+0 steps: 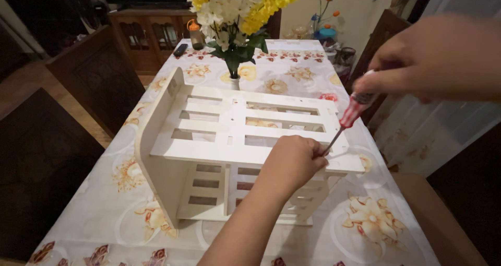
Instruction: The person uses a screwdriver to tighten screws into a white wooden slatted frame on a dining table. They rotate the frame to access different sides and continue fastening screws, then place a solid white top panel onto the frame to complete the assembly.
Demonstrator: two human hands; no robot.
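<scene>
Standing at far left, dark wooden chairs (pixel 94 73) flank the long table (pixel 120 214), which wears a pale tablecloth (pixel 365 229) printed with yellow and red flowers. Item next: a white slatted wooden rack (pixel 224 140), unfinished-looking, resting on the cloth near the table's middle with one rounded side panel (pixel 156 156) at left and its slatted top face turned upward; lower slats show beneath, facing the viewer. Behind the rack, touching nothing of it that can be seen, a small white vase (pixel 234 81) carries yellow and white artificial flowers (pixel 235 10). Further back on the cloth: a black remote control (pixel 180 50) and an orange-capped bottle (pixel 196 34), both near the table's far end, before a dark wooden cabinet (pixel 146 33). Left hand (pixel 292 161): curled closed, knuckles up, pressed on the rack's front edge toward its right corner, fingers pinched about the lower end of the screwdriver's metal shaft. Screwdriver (pixel 347 120): red-and-white striped handle, thin shaft slanting down and left, tip hidden at the left hand. Right hand (pixel 433 57): raised above the rack's right end, fingers gathered around the top of the screwdriver handle, blurred. At far right, beyond the table edge, a pale curtain (pixel 433 135) hangs.
</scene>
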